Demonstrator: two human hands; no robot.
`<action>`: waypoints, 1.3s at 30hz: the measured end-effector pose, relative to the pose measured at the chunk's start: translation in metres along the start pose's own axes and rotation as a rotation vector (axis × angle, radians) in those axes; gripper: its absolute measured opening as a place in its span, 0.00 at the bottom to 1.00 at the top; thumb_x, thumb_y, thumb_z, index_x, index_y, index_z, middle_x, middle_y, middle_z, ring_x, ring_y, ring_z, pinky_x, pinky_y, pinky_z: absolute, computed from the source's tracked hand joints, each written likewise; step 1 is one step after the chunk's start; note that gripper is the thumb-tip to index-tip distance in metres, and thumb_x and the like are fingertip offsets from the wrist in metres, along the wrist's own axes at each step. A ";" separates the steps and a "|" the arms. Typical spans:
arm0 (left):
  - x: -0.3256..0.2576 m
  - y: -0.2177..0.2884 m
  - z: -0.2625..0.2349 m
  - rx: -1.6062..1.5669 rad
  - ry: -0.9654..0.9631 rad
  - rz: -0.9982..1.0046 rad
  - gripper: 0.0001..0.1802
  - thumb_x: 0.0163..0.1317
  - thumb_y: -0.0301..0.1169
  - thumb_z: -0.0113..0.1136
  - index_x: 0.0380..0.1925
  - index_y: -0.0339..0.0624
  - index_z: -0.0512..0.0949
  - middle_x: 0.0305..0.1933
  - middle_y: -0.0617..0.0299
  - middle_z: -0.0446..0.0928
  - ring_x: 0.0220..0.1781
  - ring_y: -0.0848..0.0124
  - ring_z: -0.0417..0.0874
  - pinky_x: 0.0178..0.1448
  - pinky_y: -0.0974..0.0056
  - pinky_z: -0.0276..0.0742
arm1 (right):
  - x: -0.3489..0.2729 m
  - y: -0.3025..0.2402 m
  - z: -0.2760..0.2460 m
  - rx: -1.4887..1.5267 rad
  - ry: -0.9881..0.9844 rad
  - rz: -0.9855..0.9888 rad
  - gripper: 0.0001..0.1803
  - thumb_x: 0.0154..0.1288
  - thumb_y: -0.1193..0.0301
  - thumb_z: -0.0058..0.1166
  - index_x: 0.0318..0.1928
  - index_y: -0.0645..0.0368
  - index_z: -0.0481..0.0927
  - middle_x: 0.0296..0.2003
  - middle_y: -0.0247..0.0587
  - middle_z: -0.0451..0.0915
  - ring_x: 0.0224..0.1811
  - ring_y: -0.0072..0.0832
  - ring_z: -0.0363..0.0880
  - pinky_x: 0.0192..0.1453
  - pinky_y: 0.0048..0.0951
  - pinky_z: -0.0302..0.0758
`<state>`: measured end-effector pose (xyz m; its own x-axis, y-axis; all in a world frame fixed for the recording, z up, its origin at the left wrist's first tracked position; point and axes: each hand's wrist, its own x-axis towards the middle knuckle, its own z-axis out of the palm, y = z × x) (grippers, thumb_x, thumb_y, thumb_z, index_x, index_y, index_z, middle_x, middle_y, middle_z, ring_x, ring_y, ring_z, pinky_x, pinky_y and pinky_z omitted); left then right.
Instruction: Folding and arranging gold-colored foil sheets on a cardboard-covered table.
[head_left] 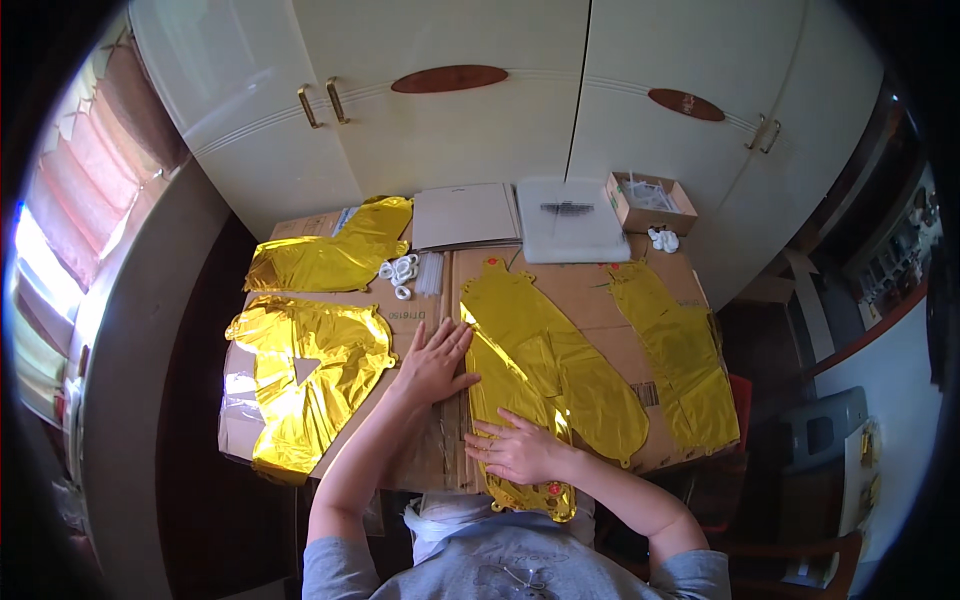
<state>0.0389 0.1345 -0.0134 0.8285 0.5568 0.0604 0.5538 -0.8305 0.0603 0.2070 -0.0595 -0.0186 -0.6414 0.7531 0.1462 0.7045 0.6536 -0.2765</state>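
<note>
A flat, uninflated gold foil balloon (560,365), shaped like a V, lies on the cardboard-covered table in front of me. Fingers outstretched, my left hand (435,367) rests on the cardboard (420,440) with its fingertips by the balloon's left edge. My right hand (520,450) lies flat with spread fingers over the near end of the same balloon, which hangs slightly past the table's front edge. Neither hand grips anything. To the left is another gold foil balloon (345,345), with a triangular hole. A long gold foil balloon (680,365) lies at the right.
At the far left is a folded gold foil balloon (320,262). White rings (402,270) and clear straws (429,273) sit near grey cardboard sheets (465,220). Beside these are a stack of clear plastic bags (575,228) and a small open box (648,212). White cabinets (450,130) stand behind.
</note>
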 end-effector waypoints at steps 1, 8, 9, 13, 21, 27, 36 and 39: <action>0.006 -0.005 0.000 -0.007 -0.019 -0.013 0.52 0.60 0.69 0.46 0.73 0.43 0.55 0.77 0.59 0.55 0.80 0.60 0.49 0.78 0.39 0.39 | 0.000 0.000 0.000 -0.011 -0.001 -0.004 0.24 0.71 0.56 0.46 0.64 0.48 0.74 0.68 0.30 0.69 0.75 0.27 0.58 0.78 0.51 0.48; 0.027 -0.015 -0.012 -0.001 -0.107 -0.045 0.60 0.51 0.76 0.48 0.74 0.43 0.53 0.78 0.59 0.52 0.81 0.59 0.45 0.79 0.39 0.38 | -0.001 0.000 0.000 0.022 -0.001 0.007 0.23 0.72 0.57 0.45 0.63 0.49 0.74 0.68 0.31 0.69 0.75 0.29 0.58 0.78 0.51 0.48; 0.029 -0.016 -0.010 -0.009 -0.106 -0.045 0.62 0.49 0.77 0.49 0.74 0.42 0.53 0.79 0.58 0.51 0.81 0.58 0.45 0.79 0.39 0.38 | 0.000 -0.001 0.000 0.016 -0.003 0.007 0.23 0.72 0.57 0.45 0.63 0.49 0.75 0.67 0.31 0.69 0.75 0.29 0.58 0.78 0.51 0.48; 0.031 -0.018 -0.009 -0.009 -0.134 -0.047 0.70 0.40 0.80 0.53 0.74 0.40 0.50 0.79 0.56 0.49 0.81 0.56 0.42 0.78 0.38 0.38 | -0.003 -0.009 0.002 0.050 -0.020 -0.026 0.23 0.71 0.58 0.45 0.63 0.51 0.75 0.66 0.34 0.71 0.74 0.31 0.61 0.77 0.51 0.51; 0.034 -0.019 -0.012 0.051 -0.186 -0.013 0.79 0.31 0.82 0.57 0.74 0.34 0.46 0.79 0.51 0.46 0.81 0.49 0.39 0.77 0.34 0.39 | -0.013 -0.023 0.006 0.236 -0.048 -0.075 0.23 0.71 0.59 0.46 0.61 0.56 0.76 0.65 0.40 0.72 0.72 0.33 0.63 0.76 0.48 0.55; 0.035 -0.018 -0.013 0.010 -0.177 -0.017 0.79 0.30 0.80 0.59 0.74 0.34 0.46 0.79 0.51 0.46 0.81 0.49 0.40 0.77 0.34 0.37 | 0.005 -0.012 -0.008 0.086 0.172 0.037 0.24 0.70 0.59 0.49 0.61 0.57 0.75 0.64 0.42 0.72 0.72 0.33 0.64 0.76 0.48 0.54; 0.031 -0.018 -0.009 -0.004 -0.122 -0.015 0.79 0.30 0.80 0.61 0.73 0.33 0.49 0.79 0.49 0.47 0.80 0.47 0.41 0.76 0.34 0.39 | 0.007 0.004 0.004 -0.065 0.178 0.130 0.24 0.70 0.58 0.48 0.61 0.56 0.75 0.66 0.42 0.70 0.72 0.34 0.62 0.77 0.49 0.53; 0.030 -0.021 -0.004 -0.017 -0.091 -0.007 0.79 0.29 0.79 0.62 0.73 0.34 0.50 0.79 0.49 0.48 0.80 0.47 0.41 0.76 0.34 0.39 | 0.009 0.003 -0.001 -0.075 0.191 0.124 0.24 0.71 0.57 0.47 0.61 0.55 0.75 0.65 0.42 0.71 0.72 0.34 0.63 0.76 0.49 0.54</action>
<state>0.0522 0.1686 -0.0092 0.8290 0.5584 -0.0312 0.5590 -0.8255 0.0775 0.2038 -0.0510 -0.0174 -0.4846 0.8238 0.2941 0.7994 0.5536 -0.2335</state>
